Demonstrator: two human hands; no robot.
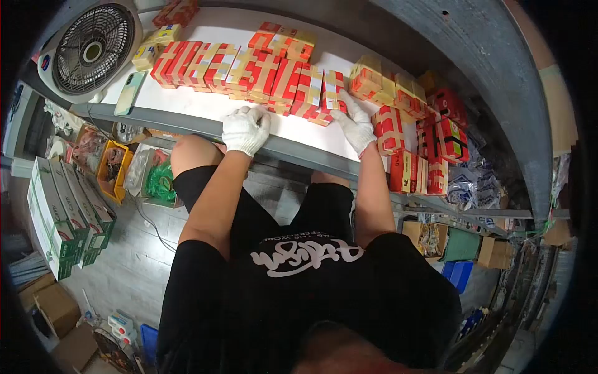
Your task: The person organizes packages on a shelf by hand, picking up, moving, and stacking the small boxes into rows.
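A long row of red boxes (283, 80) bound with tan tape stands on the white tabletop (302, 129). At the row's right end, my right hand (358, 124), in a white glove, rests its fingers around the last red box (332, 90). My left hand (246, 129), also gloved in white, lies at the table's front edge with its fingers curled in; whether it holds something small cannot be made out. More taped red boxes (389, 129) stand just right of my right hand.
A fan (92, 53) and a phone (129, 93) are at the left of the table. Yellow boxes (366, 76) stand at the back right. Long cartons (62, 212), a yellow bin (116, 169) and green bags (161, 182) are below left.
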